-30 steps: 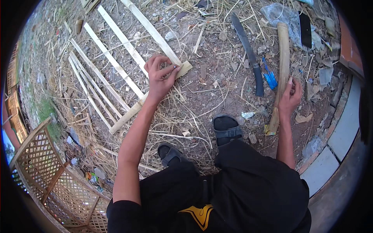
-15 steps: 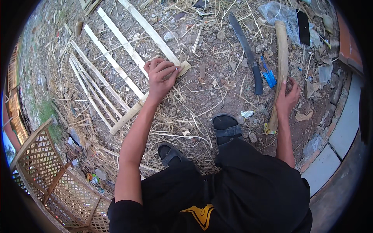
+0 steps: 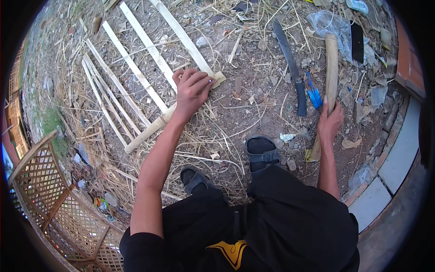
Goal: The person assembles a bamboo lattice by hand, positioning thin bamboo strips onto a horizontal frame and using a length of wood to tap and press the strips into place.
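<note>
Both hands (image 3: 194, 93) curled — right (image 3: 329, 124) grips stick (image 3: 332, 68)

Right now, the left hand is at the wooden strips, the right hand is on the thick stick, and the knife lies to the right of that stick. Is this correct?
Not fully: in the head view, the knife lies to the left of the thick stick. The left hand and right hand are as you say.

Dirt (image 3: 267, 90) between slats (image 3: 185, 38) and machete (image 3: 290, 59) leaves passage, but a blue wrapper (image 3: 314, 96) crowds the pole (image 3: 331, 68).
</note>
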A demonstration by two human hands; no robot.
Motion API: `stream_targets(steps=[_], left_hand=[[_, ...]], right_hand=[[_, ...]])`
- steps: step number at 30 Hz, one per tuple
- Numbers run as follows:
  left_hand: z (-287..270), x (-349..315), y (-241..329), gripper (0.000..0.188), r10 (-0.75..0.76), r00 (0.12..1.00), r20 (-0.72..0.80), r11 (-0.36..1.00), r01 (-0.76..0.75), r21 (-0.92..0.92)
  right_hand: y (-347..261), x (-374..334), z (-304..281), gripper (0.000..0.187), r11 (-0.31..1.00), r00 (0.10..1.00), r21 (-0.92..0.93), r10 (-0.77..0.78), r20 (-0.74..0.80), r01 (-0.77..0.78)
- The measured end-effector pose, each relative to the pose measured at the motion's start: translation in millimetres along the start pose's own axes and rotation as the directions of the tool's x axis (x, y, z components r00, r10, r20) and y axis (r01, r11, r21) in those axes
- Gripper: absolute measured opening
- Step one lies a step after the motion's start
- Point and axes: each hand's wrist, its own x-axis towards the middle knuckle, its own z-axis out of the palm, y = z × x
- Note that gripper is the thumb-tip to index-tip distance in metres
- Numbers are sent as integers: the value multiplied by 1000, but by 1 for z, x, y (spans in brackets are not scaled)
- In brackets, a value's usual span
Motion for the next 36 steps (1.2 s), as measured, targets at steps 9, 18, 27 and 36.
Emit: stream_targets(steps=[9, 18, 27, 36], left_hand=[[1, 1, 0, 13, 20, 999, -40, 999, -19, 29], [2, -5, -3, 11, 47, 998, -49, 998, -45, 42], [8, -12, -9, 12, 67, 996, -66, 997, -64, 45], [8, -11, -8, 14, 58, 996, -63, 998, -58, 3]], right_hand=[[-8, -15, -27, 47, 994, 995, 81, -68, -66, 73], [-77, -49, -83, 41, 874, 904, 482, -257, 342, 66], [-110, -68, -60, 53, 822, 636, 563, -477, 606, 80], [-98, -70, -49, 60, 774, 567, 632, -533, 628, 28]])
